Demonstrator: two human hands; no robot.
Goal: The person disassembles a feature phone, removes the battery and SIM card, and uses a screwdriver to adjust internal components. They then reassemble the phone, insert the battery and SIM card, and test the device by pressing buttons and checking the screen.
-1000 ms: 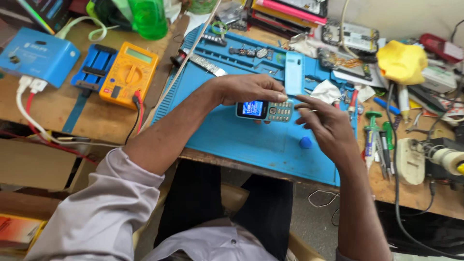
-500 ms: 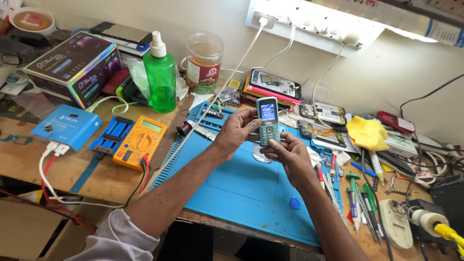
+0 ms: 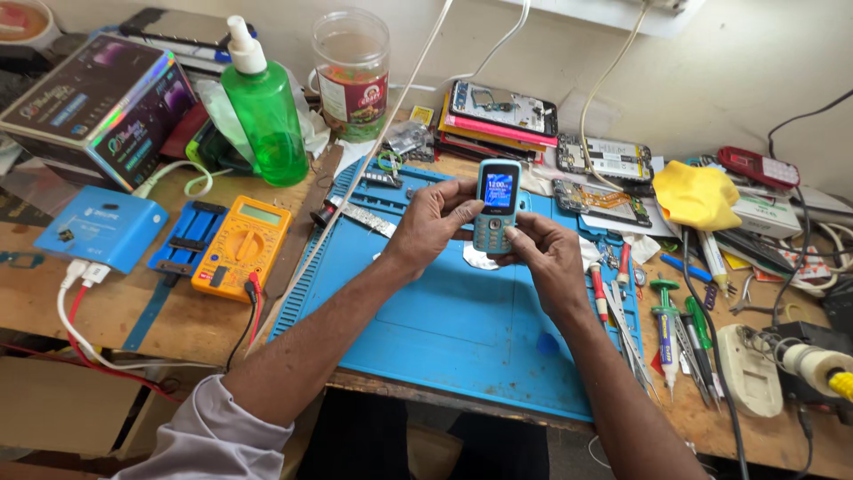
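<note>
both hands gripping a small keypad phone (image 3: 498,206) upright over the blue mat (image 3: 444,329): left hand (image 3: 431,222) pinching its side, right hand (image 3: 544,253) cupping the bottom edge (screen lit). likely light, rigid, smooth-sided; holding by the edges looks safest.

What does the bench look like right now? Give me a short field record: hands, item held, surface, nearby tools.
left hand: grips the left edge of the keypad phone
right hand: grips the phone's lower right side
keypad phone: light blue, upright, screen lit, held above the mat
blue work mat: under both hands, on the wooden bench
yellow multimeter: left of the mat, probe leads attached
green spray bottle: standing behind the multimeter
screwdrivers: lying along the mat's right edge
yellow cloth: back right
</note>
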